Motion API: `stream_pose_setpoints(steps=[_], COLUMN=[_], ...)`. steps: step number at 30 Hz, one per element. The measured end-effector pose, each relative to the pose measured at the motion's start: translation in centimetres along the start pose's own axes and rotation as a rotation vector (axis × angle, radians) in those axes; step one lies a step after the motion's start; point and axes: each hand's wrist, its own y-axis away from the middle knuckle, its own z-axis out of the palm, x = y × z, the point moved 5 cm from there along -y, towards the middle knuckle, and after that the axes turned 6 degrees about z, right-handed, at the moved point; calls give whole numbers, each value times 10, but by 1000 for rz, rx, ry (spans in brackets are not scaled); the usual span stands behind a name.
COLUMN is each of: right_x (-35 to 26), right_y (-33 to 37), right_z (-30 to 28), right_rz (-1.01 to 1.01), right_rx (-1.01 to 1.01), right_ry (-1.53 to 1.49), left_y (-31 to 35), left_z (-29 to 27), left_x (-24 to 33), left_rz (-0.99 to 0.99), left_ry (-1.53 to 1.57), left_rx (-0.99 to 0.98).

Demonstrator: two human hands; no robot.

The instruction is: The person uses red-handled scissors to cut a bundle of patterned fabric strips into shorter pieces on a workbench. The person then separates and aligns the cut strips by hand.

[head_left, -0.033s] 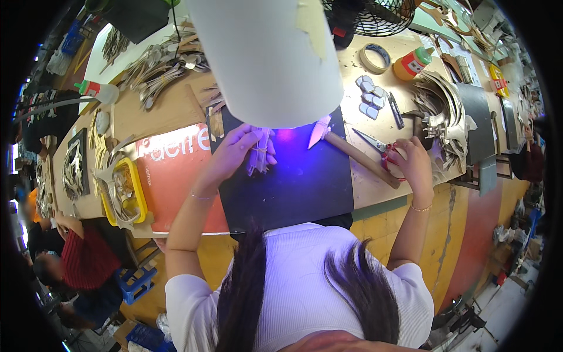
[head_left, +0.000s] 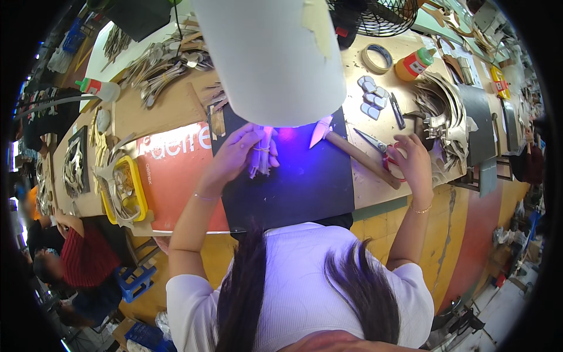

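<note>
Closed around a bundle of thin, pale strips [head_left: 262,162] is my left hand [head_left: 234,154]. A band ties the strips, whose lower ends hang over the black mat [head_left: 287,199]; purple light from the white lamp-like cylinder [head_left: 275,64] tints them. To the right, my right hand [head_left: 416,164] has its fingers curled at the red handles of the scissors [head_left: 370,141]. The scissor blades point up and left, resting over the table. A hammer [head_left: 359,155] with a wooden handle lies between my hands, its head on the mat.
Grey rounded pieces [head_left: 372,98], a box cutter [head_left: 397,111], a tape roll [head_left: 377,58] and a glue bottle [head_left: 415,63] lie at the right. Curved strips [head_left: 441,111] are heaped beyond my right hand. At the left stands a yellow basket [head_left: 141,202], with more strips [head_left: 161,76] behind.
The bundle in my left hand hangs slightly more upright. My right hand stays at the scissors' handles.
</note>
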Motion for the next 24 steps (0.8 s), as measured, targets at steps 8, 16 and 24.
stream_pose_setpoints(steps=[8,16,24], right_x=[-154,-180,-186], right_y=[24,37,37], right_z=[36,43,43], right_rz=[-527,-810,-889], right_rx=[-55,152,158], right_ry=[-694,-356,-270], left_y=[-5,-1,2], left_z=[29,20,36], left_x=[-36,-40,-40], left_rz=[122,199,209], left_ry=[321,281,195], left_rx=[47,43,108])
